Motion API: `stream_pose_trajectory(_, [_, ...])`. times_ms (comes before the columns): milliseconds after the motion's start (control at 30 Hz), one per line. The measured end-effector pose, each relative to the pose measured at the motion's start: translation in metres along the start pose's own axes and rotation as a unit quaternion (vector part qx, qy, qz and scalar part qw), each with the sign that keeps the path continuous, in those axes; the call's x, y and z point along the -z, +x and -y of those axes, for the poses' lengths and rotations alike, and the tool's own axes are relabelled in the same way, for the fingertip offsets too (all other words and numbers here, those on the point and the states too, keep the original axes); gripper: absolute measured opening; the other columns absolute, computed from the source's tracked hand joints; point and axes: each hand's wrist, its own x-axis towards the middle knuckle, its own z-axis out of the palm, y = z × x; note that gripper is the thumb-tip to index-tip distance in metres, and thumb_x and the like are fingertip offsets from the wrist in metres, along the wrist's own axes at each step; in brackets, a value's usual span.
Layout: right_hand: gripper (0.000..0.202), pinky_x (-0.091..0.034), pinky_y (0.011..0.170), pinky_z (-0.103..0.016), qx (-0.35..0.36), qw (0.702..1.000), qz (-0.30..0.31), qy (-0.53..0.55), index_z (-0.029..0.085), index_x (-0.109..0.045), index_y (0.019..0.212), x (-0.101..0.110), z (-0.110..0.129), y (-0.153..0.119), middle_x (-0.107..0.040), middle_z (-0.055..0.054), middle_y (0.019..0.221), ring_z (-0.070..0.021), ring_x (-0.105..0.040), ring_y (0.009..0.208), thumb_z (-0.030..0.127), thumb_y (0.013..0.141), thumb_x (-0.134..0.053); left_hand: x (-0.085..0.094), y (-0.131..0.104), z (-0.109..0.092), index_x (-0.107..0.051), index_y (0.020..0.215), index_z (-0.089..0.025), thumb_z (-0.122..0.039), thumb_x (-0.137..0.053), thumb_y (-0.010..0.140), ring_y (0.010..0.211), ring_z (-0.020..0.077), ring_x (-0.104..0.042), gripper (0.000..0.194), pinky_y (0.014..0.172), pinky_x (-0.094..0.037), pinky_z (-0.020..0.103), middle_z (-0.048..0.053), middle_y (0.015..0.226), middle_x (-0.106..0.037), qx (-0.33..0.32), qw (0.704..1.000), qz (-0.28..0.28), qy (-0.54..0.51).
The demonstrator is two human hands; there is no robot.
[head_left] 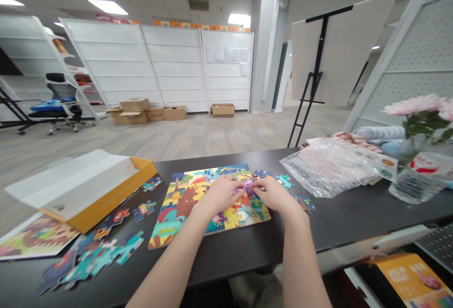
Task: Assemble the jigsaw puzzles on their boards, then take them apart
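Note:
A colourful jigsaw puzzle (187,199), largely joined, lies on the black table (244,251). My left hand (222,194) rests palm down over the puzzle's middle, its fingers bent toward a purple area. At the puzzle's right part is my right hand (274,194), thumb and fingers pressed together at the purple pieces (248,188). Whatever lies under or between the fingertips of either hand is too small to make out. Loose pieces (285,181) lie just beyond and right of my right hand.
Left on the table are an open yellow-and-white box (102,199), a picture sheet (38,237) and many loose pieces (102,256). Plastic-wrapped packs (329,164) and a clear vase (417,180) with pink flowers stand on the right. An easel (313,86) is behind the table.

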Motion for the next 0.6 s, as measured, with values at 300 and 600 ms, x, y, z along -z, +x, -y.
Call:
stream_pose_trajectory(300, [0.032, -0.049, 0.089, -0.029, 0.006, 1.0, 0.007, 0.009, 0.016, -0.077, 0.108, 0.005, -0.003, -0.001, -0.077, -0.011, 0.109, -0.0227, -0.07, 0.101, 0.018, 0.093, -0.049, 0.001, -0.003, 0.013, -0.056, 0.136, -0.017, -0.033, -0.067, 0.087, 0.124, 0.0287, -0.058, 0.052, 0.106, -0.044, 0.041, 0.013, 0.136, -0.062, 0.028, 0.997, 0.007, -0.074])
stream_pose_trajectory(600, [0.041, -0.045, 0.103, -0.03, 0.009, 1.0, -0.012, -0.007, 0.017, -0.069, 0.125, -0.004, -0.009, 0.006, -0.072, -0.011, 0.125, -0.022, -0.064, 0.12, 0.01, 0.092, -0.045, 0.003, -0.003, 0.016, -0.06, 0.128, -0.019, -0.028, -0.066, 0.088, 0.121, 0.0274, -0.06, 0.041, 0.105, -0.045, 0.04, 0.011, 0.131, -0.065, 0.025, 0.994, 0.009, -0.103])
